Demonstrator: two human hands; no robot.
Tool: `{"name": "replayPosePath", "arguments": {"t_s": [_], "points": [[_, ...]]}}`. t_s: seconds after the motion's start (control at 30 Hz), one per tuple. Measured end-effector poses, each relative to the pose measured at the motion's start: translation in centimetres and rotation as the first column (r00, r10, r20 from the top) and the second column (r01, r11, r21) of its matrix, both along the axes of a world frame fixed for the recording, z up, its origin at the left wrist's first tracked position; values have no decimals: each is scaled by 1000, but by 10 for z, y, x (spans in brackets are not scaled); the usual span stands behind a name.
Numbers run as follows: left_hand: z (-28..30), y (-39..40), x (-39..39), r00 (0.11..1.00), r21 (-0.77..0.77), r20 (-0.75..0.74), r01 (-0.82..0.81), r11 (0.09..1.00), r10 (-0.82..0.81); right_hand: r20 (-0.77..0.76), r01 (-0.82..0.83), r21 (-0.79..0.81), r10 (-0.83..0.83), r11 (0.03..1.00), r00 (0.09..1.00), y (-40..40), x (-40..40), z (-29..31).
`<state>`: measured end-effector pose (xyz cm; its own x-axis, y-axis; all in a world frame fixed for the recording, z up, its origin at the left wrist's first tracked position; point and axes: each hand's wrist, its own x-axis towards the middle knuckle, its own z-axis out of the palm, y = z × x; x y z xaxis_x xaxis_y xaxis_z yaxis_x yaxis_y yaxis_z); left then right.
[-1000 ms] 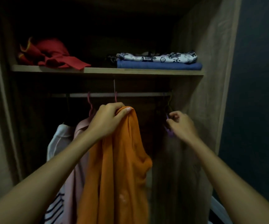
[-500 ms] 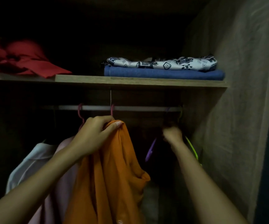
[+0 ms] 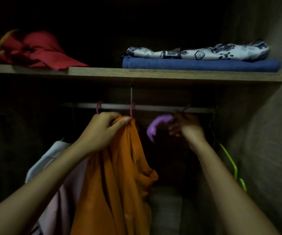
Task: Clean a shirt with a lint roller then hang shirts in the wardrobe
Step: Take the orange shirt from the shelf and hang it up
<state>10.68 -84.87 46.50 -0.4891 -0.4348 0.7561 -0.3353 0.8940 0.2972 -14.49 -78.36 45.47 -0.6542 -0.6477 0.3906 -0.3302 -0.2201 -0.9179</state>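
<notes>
My left hand (image 3: 101,129) grips the top of an orange shirt (image 3: 116,180), which hangs down just below the wardrobe rail (image 3: 153,107). A pink hanger hook (image 3: 132,109) sits on the rail right above that shirt. My right hand (image 3: 186,128) is up near the rail, holding a purple hanger (image 3: 155,126) by its neck; the hanger is blurred and tilted to the left. No lint roller shows.
A pale pink shirt (image 3: 64,192) and a white one (image 3: 52,150) hang left of the orange shirt. A green hanger (image 3: 230,161) hangs by the right wall. The shelf (image 3: 170,74) above carries red cloth (image 3: 38,51), a patterned fabric (image 3: 201,51) and folded blue fabric (image 3: 201,64).
The camera has moved closer to the rail. My right hand went from the wardrobe's right side to the purple hanger and has swung it leftward. My left hand keeps its hold.
</notes>
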Motion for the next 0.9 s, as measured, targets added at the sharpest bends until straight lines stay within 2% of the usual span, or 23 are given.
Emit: {"name": "replayPosePath", "arguments": {"t_s": [0.1, 0.13, 0.2, 0.27, 0.33, 0.43, 0.53, 0.6, 0.67, 0.8, 0.9], "points": [[-1, -4, 13, 1000, 21, 9, 3, 1000, -3, -209, 214, 50, -199, 976, 957, 16, 24, 2], [-2, -3, 18, 1000, 30, 9, 11, 999, -11, -222, 239, 10, -231, 971, 947, 20, 30, 1], [-4, -1, 30, 1000, 59, -2, 19, 998, -19, -175, 176, -64, -185, 982, 967, 27, 45, 1], [-6, 4, 43, 1000, 106, 15, 21, 994, -22, -78, 78, -114, -88, 990, 993, 32, 59, -2], [-10, 11, 55, 999, 147, 42, 11, 989, -18, 130, -49, -208, 77, 977, 988, 35, 77, -7], [-16, 24, 73, 996, 237, 71, 36, 971, -54, 397, -125, -426, 309, 896, 864, 47, 111, -11], [-22, 38, 90, 986, 341, 80, 112, 934, -147, 481, -68, -633, 460, 771, 746, 59, 143, -10], [-25, 46, 101, 977, 378, 73, 157, 913, -198, 507, -10, -704, 512, 710, 693, 64, 165, -10], [-29, 55, 112, 968, 396, 71, 194, 898, -240, 522, 47, -721, 497, 692, 693, 68, 184, -13], [-33, 67, 138, 958, 407, 53, 238, 882, -283, 546, 100, -690, 425, 717, 722, 70, 217, -29], [-35, 77, 152, 946, 473, -84, 315, 823, -314, 509, 121, -563, 228, 818, 830, 64, 240, -61]]}}
